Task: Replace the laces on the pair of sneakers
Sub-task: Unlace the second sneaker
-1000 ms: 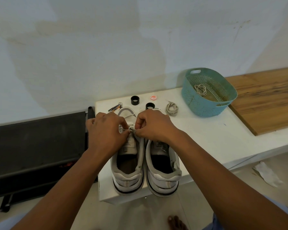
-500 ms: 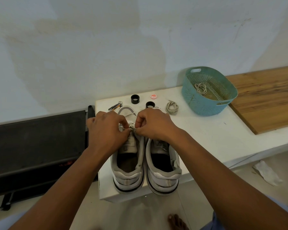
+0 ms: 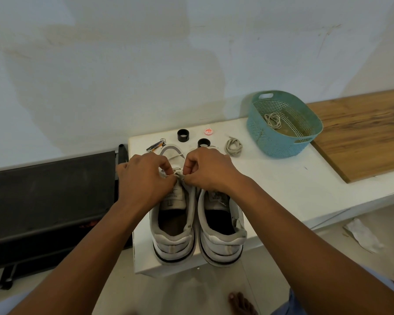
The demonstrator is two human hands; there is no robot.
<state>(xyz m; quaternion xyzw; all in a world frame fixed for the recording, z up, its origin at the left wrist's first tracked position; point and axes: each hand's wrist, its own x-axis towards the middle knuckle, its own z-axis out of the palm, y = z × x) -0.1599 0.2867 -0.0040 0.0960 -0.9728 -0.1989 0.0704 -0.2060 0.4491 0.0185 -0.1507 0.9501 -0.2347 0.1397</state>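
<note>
The left hand [image 3: 143, 178] and right hand [image 3: 210, 170] meet over the left sneaker [image 3: 174, 214], whose long axis runs from 6 to 12 o'clock on the white worktop [image 3: 282, 183]. Both sets of fingers pinch the pale lace [image 3: 177, 174] at the top of the tongue — each equally near. The right sneaker [image 3: 221, 221] touches it at 3 o'clock. Tongue labels carry print — too blurred to read. A coiled lace [image 3: 233, 146] lies at 1 o'clock, another in the teal basket [image 3: 271, 142].
</note>
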